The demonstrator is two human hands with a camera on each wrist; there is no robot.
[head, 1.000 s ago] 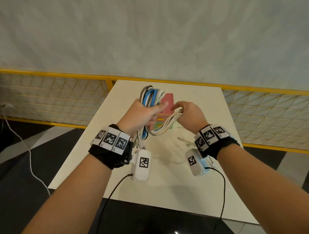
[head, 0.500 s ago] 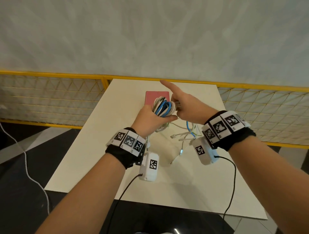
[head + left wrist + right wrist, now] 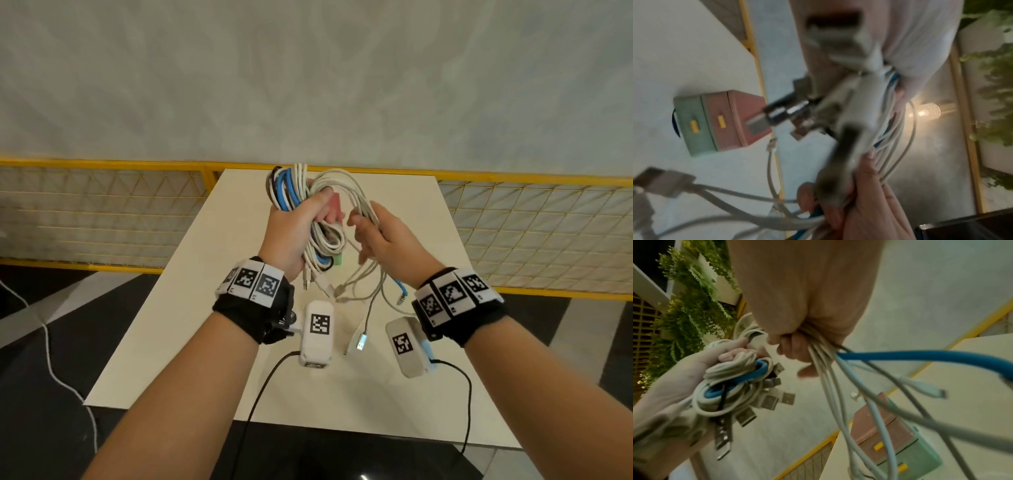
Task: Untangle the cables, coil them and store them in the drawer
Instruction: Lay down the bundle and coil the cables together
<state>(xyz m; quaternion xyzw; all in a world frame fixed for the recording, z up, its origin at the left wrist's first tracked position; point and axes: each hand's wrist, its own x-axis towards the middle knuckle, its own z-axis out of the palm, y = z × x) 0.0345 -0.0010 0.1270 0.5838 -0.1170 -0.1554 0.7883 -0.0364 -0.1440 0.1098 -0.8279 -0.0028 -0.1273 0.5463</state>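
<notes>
The coiled bundle [image 3: 294,202] is gripped in the left hand [image 3: 291,233], now raised at twelve o'clock; the loose cable tails [image 3: 363,219] are gathered by the right hand [image 3: 387,243], which no longer points, so coiling resumes. White, blue strands dangle above the table [image 3: 178,325], the drawer box [image 3: 898,444] shut

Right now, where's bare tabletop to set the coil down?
Free: the left strip of the table, between its left edge and the left hand, and the near strip by the front edge. Crowded: the middle, where loose cable ends dangle between both wrists, and the far centre, where the drawer box stands. The right hand grips those strands.
</notes>
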